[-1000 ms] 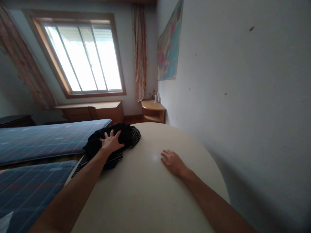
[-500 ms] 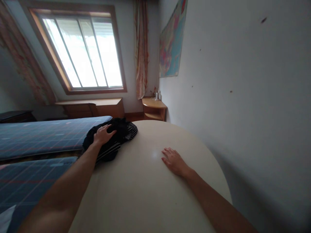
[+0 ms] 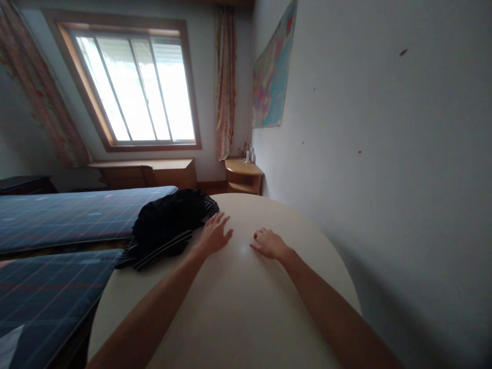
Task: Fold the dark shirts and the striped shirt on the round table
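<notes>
The left hand (image 3: 214,234) has come off the black cloth (image 3: 165,218) and now lies to its right, over the round table (image 3: 246,307); the right hand (image 3: 269,243) has drawn slightly inward, its fingers more curled. No writing can be read anywhere; the map (image 3: 272,77) at upper centre shows pink and blue patches, its lettering too small to make out. The cloth sits rumpled at the table's left edge, left of centre in the frame, soft and matte with thin white stripes along its lower and right borders; the table top is pale, smooth and faintly glossy. The left fingers are spread and open, gripping nothing; the right fingers are loosely bent, holding nothing visible. Two plaid blue mattresses (image 3: 77,215) run off the left side; a white corner of something (image 3: 11,344) is cut off at lower left; the window (image 3: 138,87) is washed out by glare; small items on the corner shelf (image 3: 244,166) are indistinct.
</notes>
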Motion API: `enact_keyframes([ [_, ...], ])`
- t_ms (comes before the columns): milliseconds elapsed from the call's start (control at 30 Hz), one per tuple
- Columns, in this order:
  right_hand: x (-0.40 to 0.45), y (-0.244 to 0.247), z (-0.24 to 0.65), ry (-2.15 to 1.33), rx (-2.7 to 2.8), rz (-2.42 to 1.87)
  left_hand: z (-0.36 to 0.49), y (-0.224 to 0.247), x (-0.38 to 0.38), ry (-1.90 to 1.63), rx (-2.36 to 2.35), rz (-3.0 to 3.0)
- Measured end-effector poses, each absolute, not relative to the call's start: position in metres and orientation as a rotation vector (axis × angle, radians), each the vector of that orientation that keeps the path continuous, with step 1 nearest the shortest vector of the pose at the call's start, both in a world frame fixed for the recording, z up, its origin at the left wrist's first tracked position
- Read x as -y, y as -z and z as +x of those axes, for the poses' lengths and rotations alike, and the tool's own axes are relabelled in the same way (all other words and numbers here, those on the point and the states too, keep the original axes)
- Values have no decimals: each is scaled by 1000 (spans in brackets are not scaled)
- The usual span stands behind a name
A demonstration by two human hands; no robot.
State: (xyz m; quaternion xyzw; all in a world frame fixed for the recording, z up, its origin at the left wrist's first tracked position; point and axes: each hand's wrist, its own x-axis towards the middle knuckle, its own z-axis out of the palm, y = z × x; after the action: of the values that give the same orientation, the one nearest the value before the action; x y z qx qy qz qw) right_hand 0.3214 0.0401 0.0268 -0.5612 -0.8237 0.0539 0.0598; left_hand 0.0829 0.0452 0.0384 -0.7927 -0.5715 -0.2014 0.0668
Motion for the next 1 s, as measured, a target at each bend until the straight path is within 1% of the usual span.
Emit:
enact_keyframes([
  [100, -47, -19, 311, -118, 2374, -1720, 114, -4, -34, 495, 1749, -2575],
  [200, -46, -5, 310, -160, 2355, -1685, 116, 10, -30, 435, 1731, -2656],
  [367, -42, 4, 318, -263, 2404, -1662, 105, 5, -25, 380, 1668, -2741],
  [1000, -36, -4, 318, -318, 2418, -1669, 107, 8, -26, 394, 1692, -2736],
])
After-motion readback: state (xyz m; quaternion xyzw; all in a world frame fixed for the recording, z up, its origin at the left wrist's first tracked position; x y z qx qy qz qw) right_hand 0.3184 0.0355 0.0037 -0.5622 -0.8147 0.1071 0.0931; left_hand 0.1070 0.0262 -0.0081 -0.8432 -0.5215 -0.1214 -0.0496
